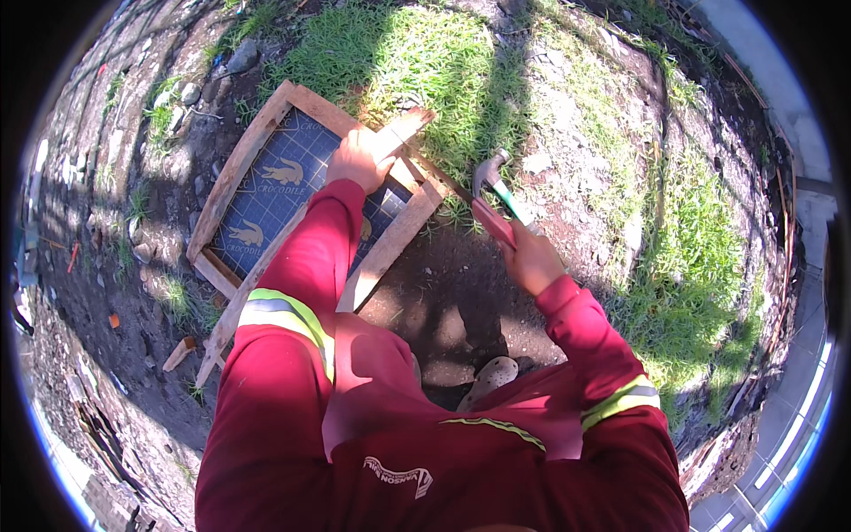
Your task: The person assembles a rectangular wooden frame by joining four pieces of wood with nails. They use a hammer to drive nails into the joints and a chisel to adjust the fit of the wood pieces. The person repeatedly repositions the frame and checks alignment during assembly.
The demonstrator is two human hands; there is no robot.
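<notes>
My left hand (355, 161) is closed around a long wooden strip (403, 130) that lies slantwise across a rectangular wooden frame (239, 168). Inside the frame is a blue panel (266, 199) with pale grid lines and printed animal shapes. In my right hand (532, 264) is the red handle of a handsaw (493, 222). Its thin dark blade, seen nearly edge-on, reaches toward the frame's upper right corner beside the strip. A claw hammer (502, 188) with a green and pale handle shows just beyond my right hand; whether that hand also touches it is hidden.
A short wood offcut (179, 353) lies left of the frame on stony soil. Grass (434, 71) grows beyond the frame and on the right (691, 266). Stones (242, 57) lie at the far left. My shoe (489, 381) is on bare dirt. A pale wall (762, 53) borders the right side.
</notes>
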